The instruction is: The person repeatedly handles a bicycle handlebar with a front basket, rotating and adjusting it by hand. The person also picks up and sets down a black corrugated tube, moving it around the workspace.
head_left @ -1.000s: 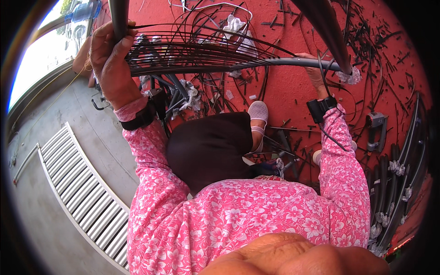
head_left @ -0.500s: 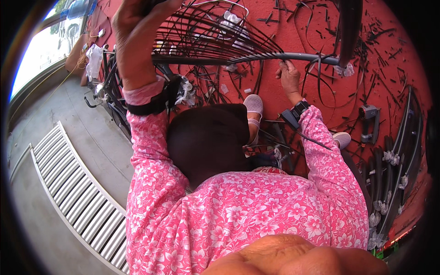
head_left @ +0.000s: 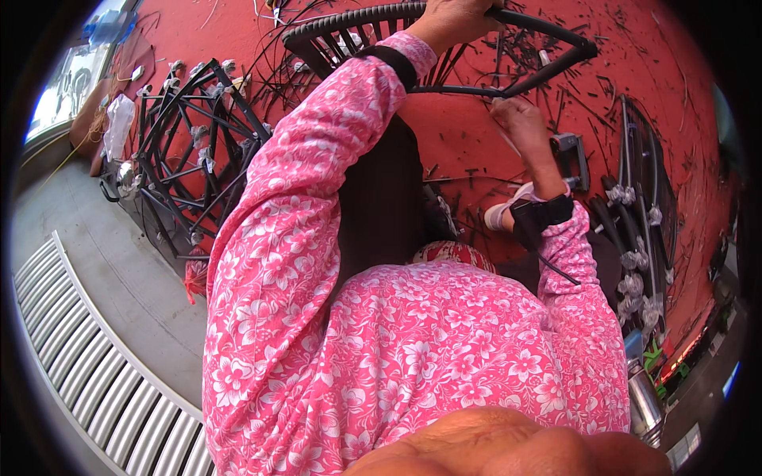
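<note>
A dark tubular frame [head_left: 556, 73] with black strips wound and strung across its left part is held up in front of me. My left hand [head_left: 458, 21] is closed around its upper bar, the fingertips partly hidden at the top of the view. Beneath it, my right hand [head_left: 520, 119] is closed, fingers curled against the lower bar [head_left: 456, 90]. A thin strip seems to run along the right palm, but what those fingers pinch is too small to make out. The wound strips [head_left: 365, 17] cover the frame's far bar closely.
Bundled black tube frames [head_left: 202, 151] with plastic-wrapped ends stand at the left. More wrapped tubes [head_left: 635, 206] lie at the right, near a dark grey tool [head_left: 569, 159]. Strip offcuts litter the red floor covering [head_left: 460, 131]. A white slatted rack [head_left: 103, 357] lies at the lower left.
The frame has been turned and shifted, so its right-hand corner now shows. My left hand moved right along the top; my right hand stayed near the lower bar. The view also shifted.
</note>
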`<state>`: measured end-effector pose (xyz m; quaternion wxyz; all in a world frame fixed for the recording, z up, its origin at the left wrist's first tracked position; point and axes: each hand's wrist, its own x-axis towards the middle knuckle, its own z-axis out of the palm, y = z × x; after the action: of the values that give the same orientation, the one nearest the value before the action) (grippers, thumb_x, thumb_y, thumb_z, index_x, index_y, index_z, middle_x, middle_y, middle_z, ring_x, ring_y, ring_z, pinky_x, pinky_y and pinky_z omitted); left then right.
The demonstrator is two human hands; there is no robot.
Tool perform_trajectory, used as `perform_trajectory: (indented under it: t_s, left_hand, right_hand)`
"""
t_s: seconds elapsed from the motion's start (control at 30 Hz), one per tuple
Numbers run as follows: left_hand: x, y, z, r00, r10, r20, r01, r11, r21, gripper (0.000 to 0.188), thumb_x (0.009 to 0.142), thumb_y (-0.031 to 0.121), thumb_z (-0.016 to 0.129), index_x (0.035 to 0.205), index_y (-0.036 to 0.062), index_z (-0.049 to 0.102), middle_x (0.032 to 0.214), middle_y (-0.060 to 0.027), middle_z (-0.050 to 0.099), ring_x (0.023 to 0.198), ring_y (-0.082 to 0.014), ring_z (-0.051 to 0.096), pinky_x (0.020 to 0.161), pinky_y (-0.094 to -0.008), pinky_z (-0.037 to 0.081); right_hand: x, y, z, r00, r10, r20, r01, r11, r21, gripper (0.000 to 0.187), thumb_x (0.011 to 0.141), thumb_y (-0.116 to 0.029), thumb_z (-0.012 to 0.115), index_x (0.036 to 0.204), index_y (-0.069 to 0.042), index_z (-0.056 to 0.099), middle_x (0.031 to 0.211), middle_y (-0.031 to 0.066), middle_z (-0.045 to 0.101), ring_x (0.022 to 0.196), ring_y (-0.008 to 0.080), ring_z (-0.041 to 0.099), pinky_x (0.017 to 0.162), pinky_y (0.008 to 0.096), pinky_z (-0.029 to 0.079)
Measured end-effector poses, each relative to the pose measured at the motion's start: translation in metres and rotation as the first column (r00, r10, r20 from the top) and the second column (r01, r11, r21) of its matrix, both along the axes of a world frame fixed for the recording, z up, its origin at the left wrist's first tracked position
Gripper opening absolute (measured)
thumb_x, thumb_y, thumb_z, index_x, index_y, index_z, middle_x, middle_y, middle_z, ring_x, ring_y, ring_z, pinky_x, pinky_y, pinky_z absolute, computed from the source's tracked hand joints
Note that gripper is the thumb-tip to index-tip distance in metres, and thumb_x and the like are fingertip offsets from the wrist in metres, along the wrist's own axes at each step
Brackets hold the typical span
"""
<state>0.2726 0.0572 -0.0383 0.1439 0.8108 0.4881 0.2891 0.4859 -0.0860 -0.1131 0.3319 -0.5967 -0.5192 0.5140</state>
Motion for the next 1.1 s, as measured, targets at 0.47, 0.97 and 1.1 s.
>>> perform_trajectory:
  t_s: [0.47, 0.97, 1.1]
  left_hand:
    - [0.011, -0.042, -0.017, 0.999, -0.038, 0.010, 0.037, 0.998, 0.052, 0.039, 0.081, 0.036, 0.079, 0.110, 0.0126, 0.067, 0.106, -0.0111, 0.070, 0.103, -0.0320, 0.068, 0.086, -0.0453, 0.054]
    - [0.033, -0.160, -0.028, 0.938, 0.315, -0.146, -0.243, 0.896, 0.373, 0.054, 0.079, 0.033, 0.078, 0.125, 0.0079, 0.064, 0.110, -0.0089, 0.066, 0.108, -0.0296, 0.059, 0.098, -0.0455, 0.037]
    - [0.031, -0.172, -0.022, 0.952, 0.283, -0.113, -0.224, 0.901, 0.372, 0.057, 0.079, 0.040, 0.079, 0.123, 0.0075, 0.065, 0.109, -0.0086, 0.065, 0.108, -0.0289, 0.058, 0.098, -0.0448, 0.036]
  right_hand:
    - [0.036, -0.121, 0.077, 0.893, 0.019, 0.450, 0.017, 0.997, -0.076, 0.028, 0.094, -0.029, 0.066, 0.088, -0.004, 0.078, 0.082, 0.0157, 0.073, 0.081, 0.0262, 0.073, 0.075, 0.0359, 0.053]
    - [0.019, -0.001, 0.200, 0.926, 0.202, 0.320, -0.304, 0.901, 0.310, 0.014, 0.088, -0.016, 0.073, 0.091, -0.003, 0.072, 0.073, 0.0033, 0.068, 0.065, 0.0107, 0.064, 0.060, 0.0282, 0.050]
    - [0.005, -0.002, 0.204, 0.950, 0.110, 0.291, -0.218, 0.904, 0.369, 0.012, 0.085, -0.013, 0.071, 0.084, -0.001, 0.073, 0.070, 0.0046, 0.069, 0.064, 0.0128, 0.065, 0.060, 0.0301, 0.052]
